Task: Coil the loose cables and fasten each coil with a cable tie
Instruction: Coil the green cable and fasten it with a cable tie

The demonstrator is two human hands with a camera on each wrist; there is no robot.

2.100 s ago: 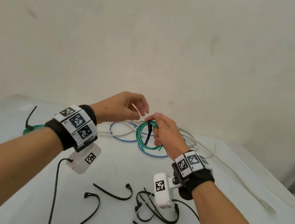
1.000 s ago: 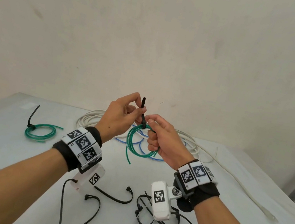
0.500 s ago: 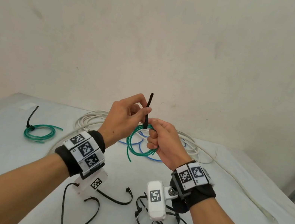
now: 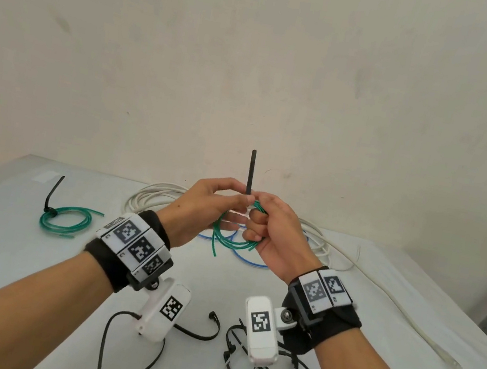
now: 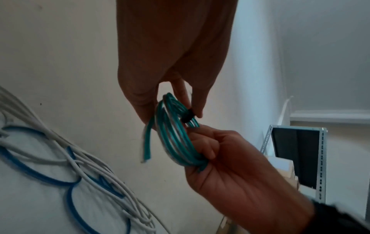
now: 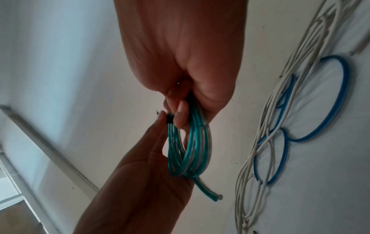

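Note:
Both hands hold a small green cable coil [image 4: 227, 238] above the table. My right hand [image 4: 256, 225] grips the coil's right side, fingers curled through it. A black cable tie [image 4: 251, 169] is looped round the top of the coil, and its tail stands straight up. My left hand [image 4: 241, 198] pinches that tail just above the coil. In the left wrist view the tie's loop [image 5: 187, 117] sits tight on the green strands [image 5: 172, 136]. In the right wrist view the tie [image 6: 170, 120] shows between both hands' fingertips, on the coil [image 6: 190, 150].
A tied green coil [image 4: 67, 218] lies at the far left of the white table [image 4: 11, 257]. A loose white cable [image 4: 379, 289] and a blue cable [image 4: 249, 262] lie behind the hands. Several black cable ties [image 4: 199, 334] lie near the front edge.
The left hand has drawn the tie's tail upward, so more of it stands above the coil and the loop is tighter. Both hands have moved slightly closer together.

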